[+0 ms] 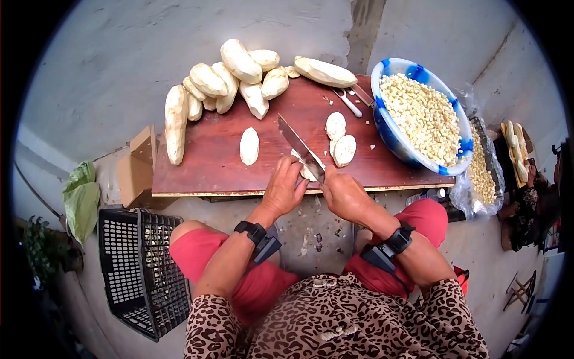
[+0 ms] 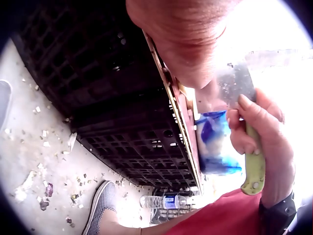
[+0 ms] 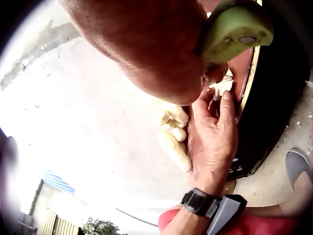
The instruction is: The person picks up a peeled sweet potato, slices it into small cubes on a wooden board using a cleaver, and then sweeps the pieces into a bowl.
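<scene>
Soft light is covering the tabletop (image 1: 218, 170). Vignetting is darkening every corner; glare is partly bleaching the wrist views.

Scuffed grey wall (image 1: 125, 66) behind, pale littered floor (image 2: 24, 152) below

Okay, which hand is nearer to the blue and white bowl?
Right. The right hand, gripping the knife, is left of the bowl and closer to the body; the left hand, holding a white piece, is farther left.
</scene>
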`<state>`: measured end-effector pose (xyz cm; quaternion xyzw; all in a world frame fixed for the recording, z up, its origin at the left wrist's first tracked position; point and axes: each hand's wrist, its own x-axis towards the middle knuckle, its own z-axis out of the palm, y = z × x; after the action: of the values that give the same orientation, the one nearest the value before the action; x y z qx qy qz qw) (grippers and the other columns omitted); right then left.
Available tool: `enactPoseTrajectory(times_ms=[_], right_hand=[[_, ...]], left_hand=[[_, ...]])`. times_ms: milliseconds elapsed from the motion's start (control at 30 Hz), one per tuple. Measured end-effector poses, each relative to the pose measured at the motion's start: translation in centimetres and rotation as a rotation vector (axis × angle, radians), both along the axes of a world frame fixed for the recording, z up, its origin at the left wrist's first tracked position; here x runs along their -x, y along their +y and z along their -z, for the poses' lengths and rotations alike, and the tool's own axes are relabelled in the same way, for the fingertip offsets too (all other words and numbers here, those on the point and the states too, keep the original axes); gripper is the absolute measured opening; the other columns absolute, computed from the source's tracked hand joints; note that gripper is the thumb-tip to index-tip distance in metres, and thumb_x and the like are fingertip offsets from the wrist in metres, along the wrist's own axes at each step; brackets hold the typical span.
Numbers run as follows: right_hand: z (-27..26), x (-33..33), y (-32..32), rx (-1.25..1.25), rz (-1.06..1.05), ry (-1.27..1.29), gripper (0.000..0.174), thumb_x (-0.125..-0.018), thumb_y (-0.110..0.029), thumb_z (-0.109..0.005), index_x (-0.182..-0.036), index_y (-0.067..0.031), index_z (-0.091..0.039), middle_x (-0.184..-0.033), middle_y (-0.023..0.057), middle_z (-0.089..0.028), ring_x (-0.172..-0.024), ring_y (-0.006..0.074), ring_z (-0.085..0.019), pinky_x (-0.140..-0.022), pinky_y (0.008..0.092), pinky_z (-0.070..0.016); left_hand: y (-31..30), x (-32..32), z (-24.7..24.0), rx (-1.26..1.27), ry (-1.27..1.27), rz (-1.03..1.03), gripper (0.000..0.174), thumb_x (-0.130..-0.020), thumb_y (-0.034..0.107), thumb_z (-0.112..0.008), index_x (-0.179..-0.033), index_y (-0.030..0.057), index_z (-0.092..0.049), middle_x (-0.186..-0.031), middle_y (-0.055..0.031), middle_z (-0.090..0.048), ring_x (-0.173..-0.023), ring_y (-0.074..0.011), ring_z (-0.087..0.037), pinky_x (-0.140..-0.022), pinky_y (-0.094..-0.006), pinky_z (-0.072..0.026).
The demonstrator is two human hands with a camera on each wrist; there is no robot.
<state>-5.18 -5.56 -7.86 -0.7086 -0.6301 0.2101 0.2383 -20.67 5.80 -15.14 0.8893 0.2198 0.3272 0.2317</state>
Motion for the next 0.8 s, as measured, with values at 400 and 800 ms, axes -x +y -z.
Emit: enactPoseTrajectory(times_ms=[400,800], right_hand=[[-1.7,0.2,-1.7,0.113,-0.057,-0.041,0.02,-0.089,-0.008,-0.058,-0.091,0.0064,-0.044,-0.07,0.0334,-0.058,-0.073,0.0527,-0.059,-0.064,0.0563,-0.0465],[1.2,0.4,1.2,0.012,-0.06,-0.059,0.016,-0.087,-0.004,-0.053,-0.097,0.0075,-0.046,-0.077,0.0331,-0.062,-0.078,0.0505,-0.063,-0.068,0.056,-0.0492]], left_hand=[[0.0,-0.1,0.0,-0.011,-0.033,-0.011,0.041,-0.074,0.003,-0.071,-0.109,-0.0038,-0.05,-0.113,-0.0199,-0.048,-0.105,-0.0394,-0.048,-0.09,-0.0428,-0.0433],[-0.1,0.0,-0.2,-0.038,0.005,-0.04,0.04,-0.074,0.006,-0.072,-0.108,-0.0032,-0.054,-0.114,-0.0188,-0.05,-0.104,-0.0386,-0.049,-0.09,-0.0434,-0.0429]])
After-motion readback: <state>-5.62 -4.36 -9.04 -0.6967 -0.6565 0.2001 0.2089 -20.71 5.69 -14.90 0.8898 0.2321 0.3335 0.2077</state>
